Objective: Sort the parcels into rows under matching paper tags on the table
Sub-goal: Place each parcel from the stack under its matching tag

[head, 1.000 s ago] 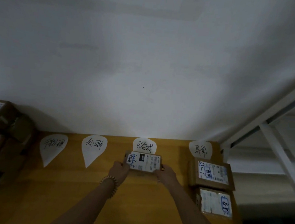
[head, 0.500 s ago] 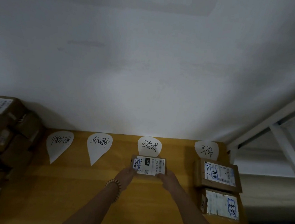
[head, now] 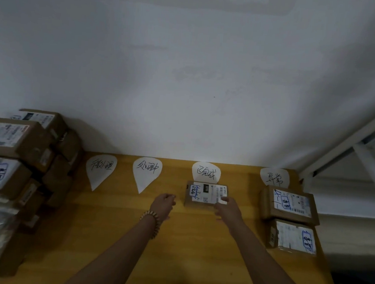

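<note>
Four white paper tags lie along the far edge of the wooden table (head: pixel 107 236): first tag (head: pixel 101 168), second tag (head: pixel 147 170), third tag (head: pixel 206 172), fourth tag (head: pixel 274 176). A small brown parcel (head: pixel 202 193) with a white label lies flat right below the third tag. My right hand (head: pixel 227 210) touches its near right corner with the fingertips. My left hand (head: pixel 163 204), a bead bracelet on its wrist, hovers just left of the parcel, fingers loosely curled and holding nothing. Two labelled parcels, a far one (head: pixel 289 203) and a near one (head: pixel 293 237), lie in a row under the fourth tag.
A tall pile of brown parcels (head: pixel 11 172) fills the table's left end. A white wall rises behind the table. A white metal shelf frame (head: pixel 360 151) stands off the right end. Bare wood lies below the first and second tags.
Both hands held the parcel by its ends below the third tag. Now it lies on the table; my left hand has let go and drawn back, and my right only touches its corner.
</note>
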